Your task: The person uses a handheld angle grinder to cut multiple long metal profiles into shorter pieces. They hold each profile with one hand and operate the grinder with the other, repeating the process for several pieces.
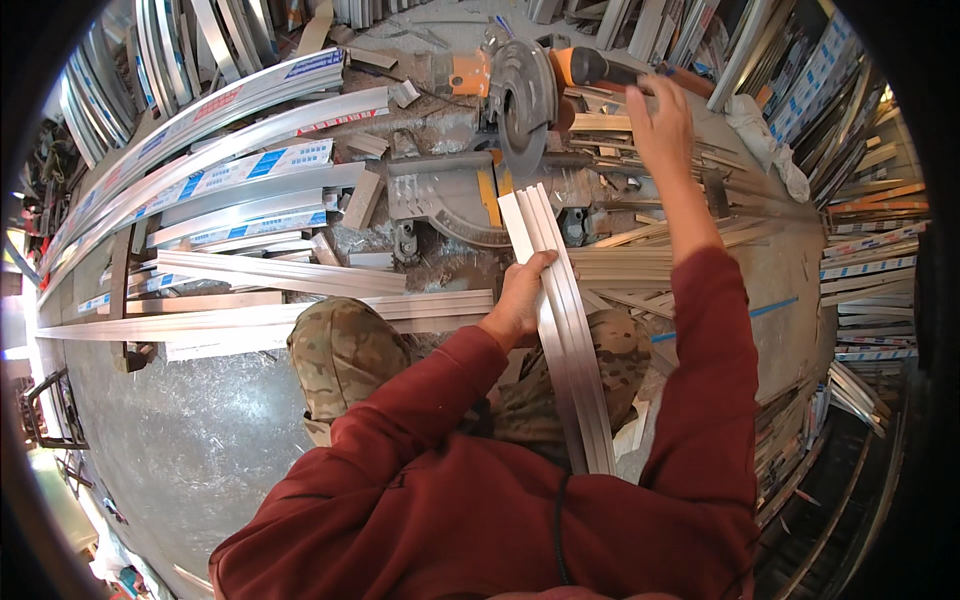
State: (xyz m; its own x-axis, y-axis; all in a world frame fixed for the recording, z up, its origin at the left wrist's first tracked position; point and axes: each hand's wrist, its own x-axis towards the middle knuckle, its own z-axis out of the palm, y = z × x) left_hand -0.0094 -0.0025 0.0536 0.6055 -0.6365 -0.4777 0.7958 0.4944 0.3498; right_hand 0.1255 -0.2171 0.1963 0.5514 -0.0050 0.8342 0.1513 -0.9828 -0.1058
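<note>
1. Head view: my left hand (515, 300) is closed around a grooved silver profile (575, 330), thumb laid over its top face and the palm at its left side. I judge that thumb placement keeps the long piece from rolling while one hand carries it.

2. The profile slants from my lap up toward the saw base (440, 205), its far end just right of the yellow strip (488, 200). I cannot tell whether that end rests on the base or hangs above it.

3. I grip nearer the far end, probably to steer it; the near end lies close to my torso, over my right thigh (622, 350), which may take some weight.

4. My right hand (662, 120) is raised beside the end of the saw handle (605, 68), fingers loosely bent and not wrapped round it. Whether a fingertip touches is unclear. Its place there seems to keep the handle within easy reach and the fingers apart from the blade (522, 135).

5. Long profiles (240, 200) lie at the left, roughly side by side, likely so single lengths can be picked out. Thinner strips (640, 270) lie at the right, beyond my working space.
</note>
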